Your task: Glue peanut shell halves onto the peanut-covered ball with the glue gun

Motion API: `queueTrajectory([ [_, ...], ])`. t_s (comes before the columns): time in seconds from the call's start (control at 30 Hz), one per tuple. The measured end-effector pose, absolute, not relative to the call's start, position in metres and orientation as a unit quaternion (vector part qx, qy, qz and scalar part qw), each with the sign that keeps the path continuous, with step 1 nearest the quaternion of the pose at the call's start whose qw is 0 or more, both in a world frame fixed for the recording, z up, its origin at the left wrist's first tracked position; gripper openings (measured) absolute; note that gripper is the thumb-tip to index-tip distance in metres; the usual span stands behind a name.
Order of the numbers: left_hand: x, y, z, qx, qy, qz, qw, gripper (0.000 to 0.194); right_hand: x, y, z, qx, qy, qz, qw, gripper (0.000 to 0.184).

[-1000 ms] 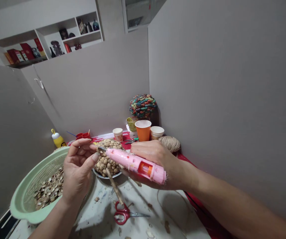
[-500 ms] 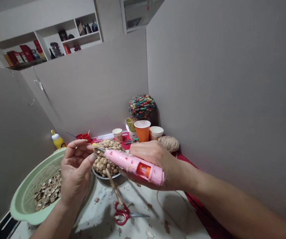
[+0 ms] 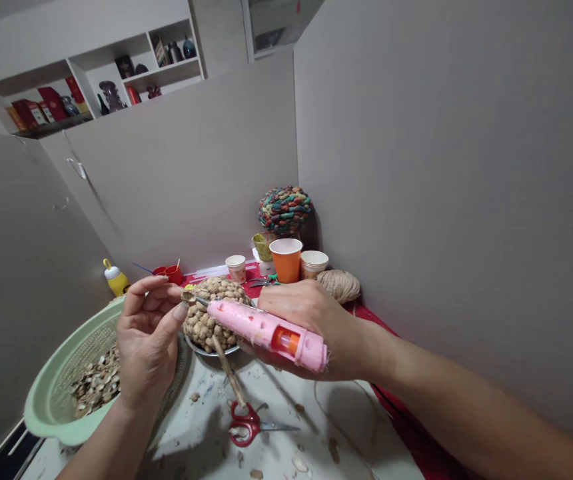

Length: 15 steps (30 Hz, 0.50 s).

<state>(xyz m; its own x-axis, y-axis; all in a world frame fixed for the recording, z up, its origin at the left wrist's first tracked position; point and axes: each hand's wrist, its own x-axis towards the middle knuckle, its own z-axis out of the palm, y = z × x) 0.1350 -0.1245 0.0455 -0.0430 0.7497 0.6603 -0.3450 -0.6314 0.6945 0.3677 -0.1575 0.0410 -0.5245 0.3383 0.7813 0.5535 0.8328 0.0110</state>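
Observation:
My right hand (image 3: 299, 313) is wrapped round a pink hot glue gun (image 3: 251, 323), its metal nozzle pointing left. Between thumb and forefinger my left hand (image 3: 149, 327) pinches a small piece of nutshell (image 3: 188, 297), and the nozzle tip meets it or is very close. Behind the nozzle sits a ball covered in peanut shells (image 3: 206, 325), resting in a metal bowl (image 3: 201, 351). A thin wooden stick (image 3: 229, 373) runs from the ball toward red-handled scissors (image 3: 249, 425) lying on the white table.
At left stands a green colander (image 3: 49, 420) holding many shell pieces (image 3: 97, 381). Farther back are an orange cup (image 3: 286, 260), paper cups (image 3: 236, 268), a twine ball (image 3: 339, 287), a multicoloured ball (image 3: 285, 209) and a yellow bottle (image 3: 115, 280). Shell scraps litter the table (image 3: 276, 460).
Both hands keep nearly the same pose, with the shell piece and the glue gun nozzle shifted slightly left. The view has moved a little; the scissors, ball and colander stay put.

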Motion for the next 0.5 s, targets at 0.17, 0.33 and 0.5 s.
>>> queueTrajectory([
  [0.17,0.1353,-0.1237,0.0469,0.572,0.178,0.703,0.382,0.035,0.3688,-0.1588,0.0422,-0.248,-0.864,-0.126,0.419,0.033],
  [0.33,0.137,-0.1232,0.0462,0.57,0.18,0.704,0.384,0.036,0.3674,-0.158,0.0434,-0.239,-0.861,-0.128,0.43,0.033],
  [0.5,0.1423,-0.1244,0.0452,0.576,0.186,0.693,0.392,0.037,0.3647,-0.1549,0.0419,-0.236,-0.855,-0.135,0.441,0.034],
])
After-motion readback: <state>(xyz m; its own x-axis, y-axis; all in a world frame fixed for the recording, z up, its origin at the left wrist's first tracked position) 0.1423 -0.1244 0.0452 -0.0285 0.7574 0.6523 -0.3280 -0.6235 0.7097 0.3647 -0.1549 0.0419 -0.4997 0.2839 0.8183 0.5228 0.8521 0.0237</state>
